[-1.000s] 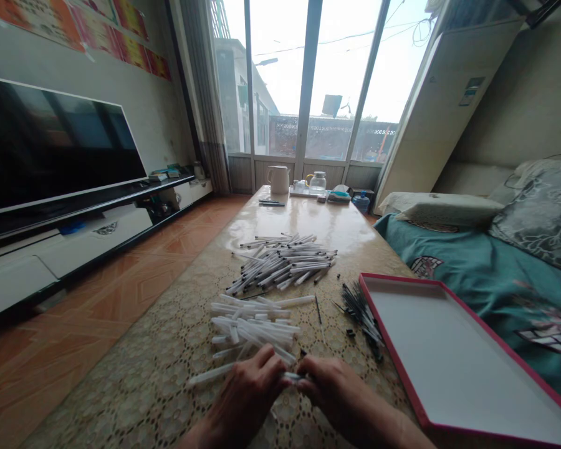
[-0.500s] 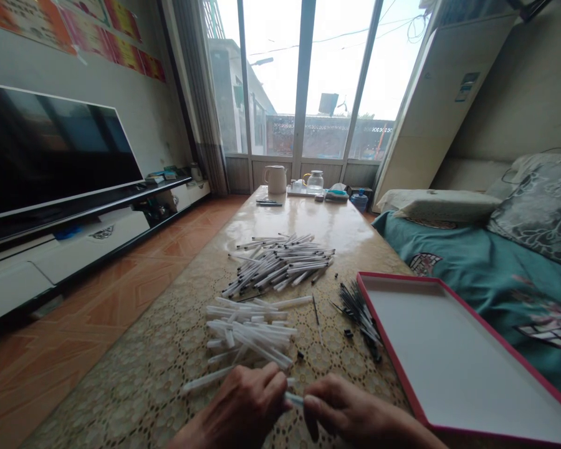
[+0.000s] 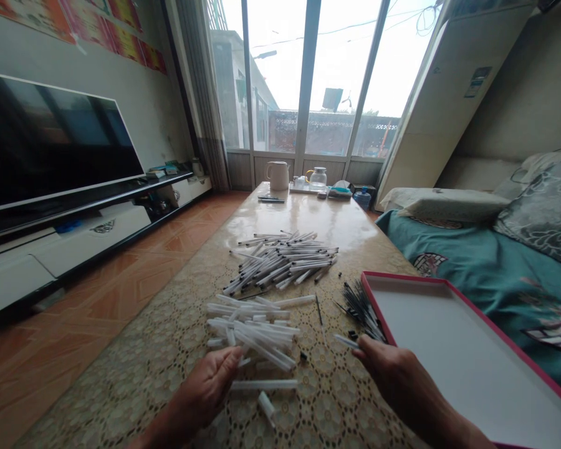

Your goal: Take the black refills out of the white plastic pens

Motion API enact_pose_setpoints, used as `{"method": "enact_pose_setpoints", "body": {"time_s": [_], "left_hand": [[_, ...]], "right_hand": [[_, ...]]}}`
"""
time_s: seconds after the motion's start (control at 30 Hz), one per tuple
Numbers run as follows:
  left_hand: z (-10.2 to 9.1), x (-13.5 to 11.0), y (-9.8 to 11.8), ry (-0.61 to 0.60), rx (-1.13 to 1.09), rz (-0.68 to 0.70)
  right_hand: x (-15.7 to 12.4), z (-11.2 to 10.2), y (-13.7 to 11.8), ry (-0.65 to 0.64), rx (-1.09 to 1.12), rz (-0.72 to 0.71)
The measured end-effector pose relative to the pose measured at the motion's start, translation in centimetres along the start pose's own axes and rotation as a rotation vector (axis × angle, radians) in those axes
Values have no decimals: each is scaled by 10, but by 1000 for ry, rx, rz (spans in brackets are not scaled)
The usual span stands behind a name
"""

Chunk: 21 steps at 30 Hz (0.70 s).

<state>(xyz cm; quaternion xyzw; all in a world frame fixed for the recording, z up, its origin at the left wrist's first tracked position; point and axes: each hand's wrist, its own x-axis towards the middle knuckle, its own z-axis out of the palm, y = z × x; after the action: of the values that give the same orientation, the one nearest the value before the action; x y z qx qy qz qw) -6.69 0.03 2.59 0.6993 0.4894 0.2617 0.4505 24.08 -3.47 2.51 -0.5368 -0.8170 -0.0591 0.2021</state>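
My right hand (image 3: 393,368) pinches a whitish pen barrel (image 3: 345,341), whose free end points left. It is beside the bundle of dark pen refills (image 3: 361,305) and some small black plugs (image 3: 353,335). My left hand (image 3: 210,380) is closed at the near edge of a heap of white pen tubes (image 3: 257,333). A short white end shows by its fingertips, but whether they grip it is hidden. One white tube (image 3: 264,385) and a short white cap (image 3: 266,408) lie between the hands. A single thin refill (image 3: 318,310) lies right of the heap.
Farther along the patterned table is a pile of white pens with dark ends (image 3: 285,259). A shallow red-rimmed tray (image 3: 467,337) stands at the right. A jug (image 3: 278,176), glass pot (image 3: 318,177) and tissue pack (image 3: 340,189) are at the far end.
My hands have parted from around one pen barrel. The right moved right and up with a barrel; the left moved left to the tube heap. A tube and cap between them are now uncovered.
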Motion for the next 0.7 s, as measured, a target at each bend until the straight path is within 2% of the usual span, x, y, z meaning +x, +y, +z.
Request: {"method": "enact_pose_setpoints", "body": {"time_s": [0.1,0.23,0.33,0.43,0.5,0.6,0.7], "left_hand": [[-1,0,1,37,126,47],[5,11,14,180,316,164],[2,23,20,334,309,214],[2,24,23,426,178,186],[11,19,24,382,-19,98],[34,10,22,150,-385,-78],[52,7,17,0,-634,-124]], "right_hand": [[-3,6,3,-52,129,87],[5,20,-22,-179,258,94],[13,25,-35,-207,322,147],[19,27,-40,-236,417,169],[21,29,-44,-265,465,170],[24,34,-55,-285,490,161],[26,37,-65,-302,512,113]]}}
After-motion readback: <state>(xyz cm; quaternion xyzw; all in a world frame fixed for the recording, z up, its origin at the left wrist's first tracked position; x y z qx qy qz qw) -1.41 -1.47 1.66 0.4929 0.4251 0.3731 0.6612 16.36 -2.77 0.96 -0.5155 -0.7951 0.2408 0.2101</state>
